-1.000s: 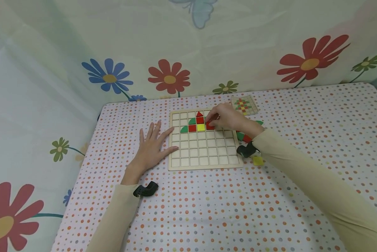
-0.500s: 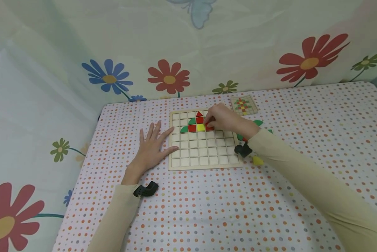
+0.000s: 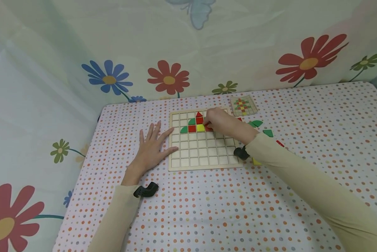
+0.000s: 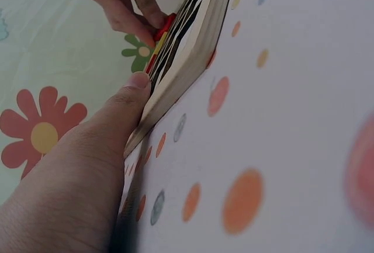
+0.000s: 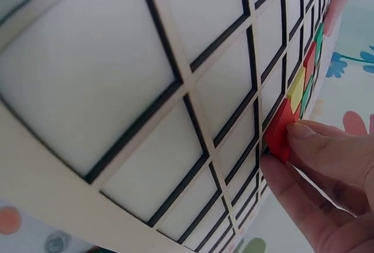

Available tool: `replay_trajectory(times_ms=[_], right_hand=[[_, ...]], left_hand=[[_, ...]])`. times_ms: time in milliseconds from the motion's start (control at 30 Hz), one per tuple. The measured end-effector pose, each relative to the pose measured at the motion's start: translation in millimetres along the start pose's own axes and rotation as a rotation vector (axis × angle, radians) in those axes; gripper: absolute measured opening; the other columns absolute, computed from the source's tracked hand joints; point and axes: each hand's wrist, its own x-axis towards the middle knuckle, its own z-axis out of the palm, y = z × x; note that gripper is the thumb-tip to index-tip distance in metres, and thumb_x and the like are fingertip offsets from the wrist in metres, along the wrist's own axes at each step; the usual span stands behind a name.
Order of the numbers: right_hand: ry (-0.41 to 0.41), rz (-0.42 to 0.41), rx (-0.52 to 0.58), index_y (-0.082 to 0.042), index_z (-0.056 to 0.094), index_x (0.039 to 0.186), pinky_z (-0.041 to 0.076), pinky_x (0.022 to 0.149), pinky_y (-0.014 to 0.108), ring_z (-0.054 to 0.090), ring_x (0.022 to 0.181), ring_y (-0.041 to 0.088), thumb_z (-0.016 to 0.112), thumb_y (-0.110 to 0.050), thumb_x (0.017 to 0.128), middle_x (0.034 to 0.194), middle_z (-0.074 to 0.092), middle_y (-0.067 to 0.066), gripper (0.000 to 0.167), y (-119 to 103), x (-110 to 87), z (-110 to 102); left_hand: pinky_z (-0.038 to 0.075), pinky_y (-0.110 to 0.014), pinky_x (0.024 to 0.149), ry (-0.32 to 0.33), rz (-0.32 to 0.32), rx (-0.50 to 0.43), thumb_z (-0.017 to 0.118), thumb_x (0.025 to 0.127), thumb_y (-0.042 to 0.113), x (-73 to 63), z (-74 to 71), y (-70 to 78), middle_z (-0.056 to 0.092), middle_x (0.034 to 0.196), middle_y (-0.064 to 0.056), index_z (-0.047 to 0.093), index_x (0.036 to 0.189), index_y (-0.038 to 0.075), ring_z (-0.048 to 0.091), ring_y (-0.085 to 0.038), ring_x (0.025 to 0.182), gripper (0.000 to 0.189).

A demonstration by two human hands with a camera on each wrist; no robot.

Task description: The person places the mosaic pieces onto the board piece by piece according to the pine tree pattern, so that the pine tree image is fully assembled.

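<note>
Lying closest, the left hand [image 3: 148, 154] is spread with straight fingers, thumb and index finger at the left edge of a wooden grid board [image 3: 202, 144]; that grip's wide and has hold of nothing. Over by the right sleeve [image 3: 289, 168] there's a loose yellow piece [image 3: 256, 162], partly covered. Further in, the right hand [image 3: 223, 122] has a tight little pinch grip on a red tile [image 5: 279, 133], just right of the yellow tile [image 3: 201, 127]. Can't tell if it's fully seated tbh. I'd guess it's light, stiff, a bit slick and hard to break, so take it by opposite edges. Shallow cells are the containers here: left of the yellow sit a red square [image 3: 192, 128] and a green quarter-round [image 3: 184, 130], the row behind holds an upper red square [image 3: 199, 120] and a second green quarter-round [image 3: 192, 121], then a red triangle [image 3: 199, 114] in the farthest row. Loose green pieces [image 3: 268, 133] lie on the tabletop [image 3: 305, 115] to the right, and the pattern card [image 3: 252, 109] is by the far right corner, before the flowery cloth [image 3: 245, 45].
</note>
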Motion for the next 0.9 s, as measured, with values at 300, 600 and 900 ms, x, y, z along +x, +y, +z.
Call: replay_trajectory(times_ms=[300,600,900], right_hand=[[0.001,-0.03,-0.063,0.01,0.078,0.108,0.061,0.089,0.04,0.071,0.103,0.035,0.068,0.012,0.095,0.106,0.073,0.023,0.017,-7,-2.1,-2],[-0.029,0.003,0.107,0.006,0.078,0.111,0.06,0.088,0.045,0.071,0.102,0.033,0.067,0.003,0.099,0.109,0.075,0.02,0.017,7,-14.4,-9],[-0.064,0.018,0.169,-0.002,0.076,0.121,0.054,0.097,0.054,0.067,0.115,0.033,0.072,-0.008,0.099,0.122,0.073,0.013,0.023,16,-79.7,-31]], left_hand=[[-0.015,-0.065,0.122,-0.004,-0.004,0.005,0.057,0.098,0.065,-0.3,1.9,-2.1,0.0,0.177,-0.009,0.03,0.166,0.034,-0.01,-0.033,0.161,0.079],[-0.016,-0.064,0.122,-0.008,-0.003,-0.001,0.057,0.098,0.067,-0.1,2.0,-0.8,0.0,0.177,-0.009,0.03,0.166,0.035,-0.009,-0.034,0.161,0.08],[-0.014,-0.067,0.121,0.009,0.019,-0.007,0.058,0.098,0.065,-1.8,0.7,-0.9,0.002,0.176,-0.012,0.031,0.166,0.033,-0.007,-0.035,0.161,0.08]])
